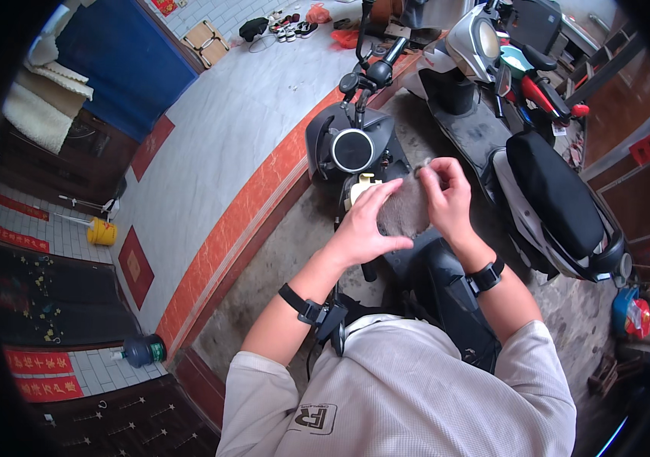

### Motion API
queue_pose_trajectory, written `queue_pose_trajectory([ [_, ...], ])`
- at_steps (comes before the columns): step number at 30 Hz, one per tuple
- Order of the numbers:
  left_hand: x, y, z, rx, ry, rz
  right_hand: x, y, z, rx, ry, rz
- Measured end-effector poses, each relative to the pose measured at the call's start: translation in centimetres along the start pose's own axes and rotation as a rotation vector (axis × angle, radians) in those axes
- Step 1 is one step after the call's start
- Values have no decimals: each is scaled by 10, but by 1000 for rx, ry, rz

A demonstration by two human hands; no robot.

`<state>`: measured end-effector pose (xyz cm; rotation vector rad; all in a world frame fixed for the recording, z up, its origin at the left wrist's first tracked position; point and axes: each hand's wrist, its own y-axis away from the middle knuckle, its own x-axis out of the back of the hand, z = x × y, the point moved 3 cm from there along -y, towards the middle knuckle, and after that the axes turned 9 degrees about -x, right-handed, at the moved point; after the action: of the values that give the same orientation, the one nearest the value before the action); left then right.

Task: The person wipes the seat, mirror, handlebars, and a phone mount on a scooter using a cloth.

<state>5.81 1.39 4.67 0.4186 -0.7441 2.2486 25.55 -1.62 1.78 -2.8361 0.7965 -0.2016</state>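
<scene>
A small grey, fuzzy cloth-like piece [406,208] is between my two hands, above the front of a dark scooter. The thumb and fingers of my right hand [451,203] pinch its upper right edge. My left hand [362,225] curves around its left side, thumb and fingers spread; whether it grips the piece is hidden. Just beyond my left fingers is a pale yellow plastic part [362,185] by the scooter's handlebar. The scooter's round black front disc with a light rim [353,150] lies farther ahead. Below my hands is the scooter's dark seat [465,320].
A second scooter with a black seat [553,194] stands close on the right. A raised tiled floor with an orange edge [233,228] runs along the left. Shoes [290,28], a yellow bucket [102,231] and a blue water bottle [145,350] are farther off.
</scene>
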Motion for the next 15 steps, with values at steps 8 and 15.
queue_pose_trajectory([
  [8,-18,-3,3,12,117,103,43,-4,29,-233,-368,138],
  [15,-42,-14,-1,101,99,87,61,27,23,109,215,-69],
])
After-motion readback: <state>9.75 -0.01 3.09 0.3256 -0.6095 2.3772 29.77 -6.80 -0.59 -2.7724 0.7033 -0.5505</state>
